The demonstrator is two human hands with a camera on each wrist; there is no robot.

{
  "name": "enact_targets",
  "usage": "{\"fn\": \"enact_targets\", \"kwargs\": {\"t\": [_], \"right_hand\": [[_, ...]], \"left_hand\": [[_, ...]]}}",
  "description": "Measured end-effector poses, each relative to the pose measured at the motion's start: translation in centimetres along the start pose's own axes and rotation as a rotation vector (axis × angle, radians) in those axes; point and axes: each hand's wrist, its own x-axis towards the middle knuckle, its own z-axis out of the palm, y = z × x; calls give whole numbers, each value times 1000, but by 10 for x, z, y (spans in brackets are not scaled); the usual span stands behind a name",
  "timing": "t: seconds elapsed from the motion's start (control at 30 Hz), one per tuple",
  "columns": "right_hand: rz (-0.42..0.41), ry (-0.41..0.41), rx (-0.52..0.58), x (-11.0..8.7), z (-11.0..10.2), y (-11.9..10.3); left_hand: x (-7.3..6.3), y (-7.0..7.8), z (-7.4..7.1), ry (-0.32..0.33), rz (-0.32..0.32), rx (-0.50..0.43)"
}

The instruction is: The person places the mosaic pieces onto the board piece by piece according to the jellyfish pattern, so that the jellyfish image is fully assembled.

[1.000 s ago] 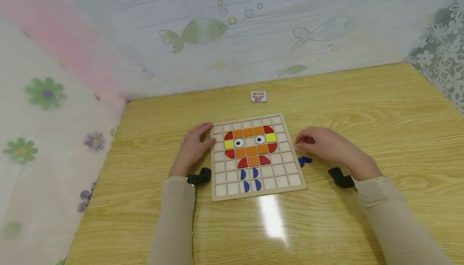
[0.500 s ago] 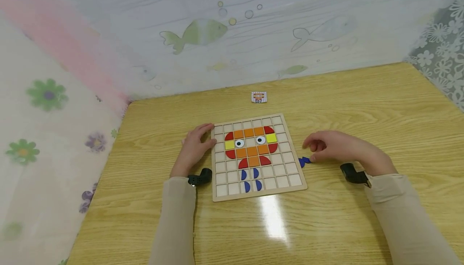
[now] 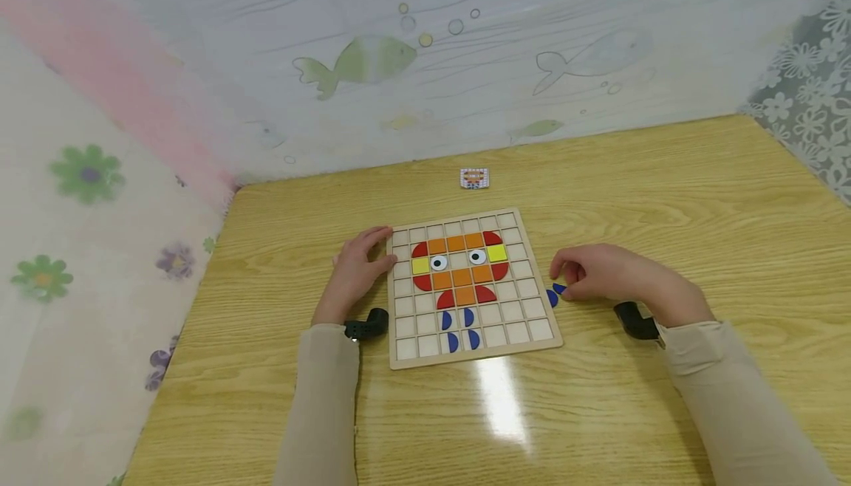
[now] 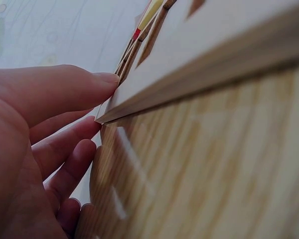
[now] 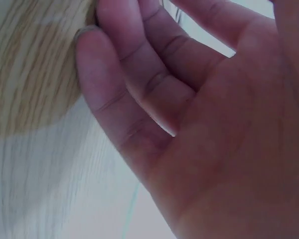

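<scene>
In the head view a square wooden grid board (image 3: 475,363) lies on the table, holding red, orange and yellow tiles, two eye discs and several blue half-circle tiles (image 3: 468,317). My left hand (image 3: 357,272) is at its far left corner; the left wrist view shows the thumb on the rim and a finger against the corner's side. My right hand (image 3: 612,275), loosely curled, is just right of the board. Its lower fingertip touches or nearly touches a small blue tile (image 3: 559,289); another blue half-circle tile (image 3: 552,298) lies beside that. The right wrist view shows no tile.
Behind the board lies a small picture card (image 3: 475,178) with a coloured pattern on a grid. The wooden table (image 3: 299,213) meets a wall with painted fish at the back. Black wrist cameras (image 3: 634,321) are on both wrists.
My right hand drew back to the right from the board's edge, then came slightly left to the loose blue tiles. Those tiles have shifted a little. The left hand has stayed put.
</scene>
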Motion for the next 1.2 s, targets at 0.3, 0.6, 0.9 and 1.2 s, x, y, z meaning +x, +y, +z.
{"fn": "enact_targets", "kwargs": {"t": [0.3, 0.6, 0.9, 1.2], "right_hand": [[-3, 89, -65, 3, 2, -5], [33, 126, -72, 5, 3, -6], [50, 207, -125, 10, 8, -2], [38, 197, -108, 9, 9, -4]], "left_hand": [[0, -3, 0, 1, -7, 1], [0, 0, 1, 2, 3, 7], [0, -1, 0, 1, 3, 14], [0, 0, -1, -5, 5, 10]]}}
